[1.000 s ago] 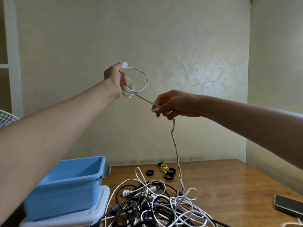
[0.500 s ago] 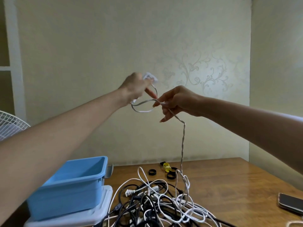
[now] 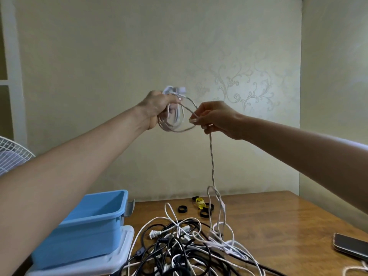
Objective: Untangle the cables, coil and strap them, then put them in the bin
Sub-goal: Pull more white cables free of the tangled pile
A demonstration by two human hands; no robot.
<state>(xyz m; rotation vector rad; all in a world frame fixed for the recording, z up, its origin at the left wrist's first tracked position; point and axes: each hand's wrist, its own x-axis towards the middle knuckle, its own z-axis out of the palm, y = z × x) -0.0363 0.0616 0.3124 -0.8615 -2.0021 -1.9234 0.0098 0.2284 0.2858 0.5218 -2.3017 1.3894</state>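
Both hands are closer together than they were a second ago, and the bunch of loops looks bigger now. The left hand (image 3: 157,110) is curled tight round the loops (image 3: 173,121) and holds them high above the table (image 3: 278,226). A white plug (image 3: 179,89) pokes out on top. The right hand (image 3: 217,118) pinches the same white cable (image 3: 211,156) just beside the loops, bringing the next bit over. Below that pinch the cable hangs down, all twisty, to the messy pile (image 3: 179,250) of black and white cables at the near edge of the table. More of it is up off the pile than before, but its other end still looks caught in the mess. So the coil is growing, and I think it needs many more loops before it can be strapped. The black straps (image 3: 182,209) and a yellow strap (image 3: 199,202) wait near the far edge. The blue bin (image 3: 79,240) sits at the left edge, and I cannot see any cable in it yet.
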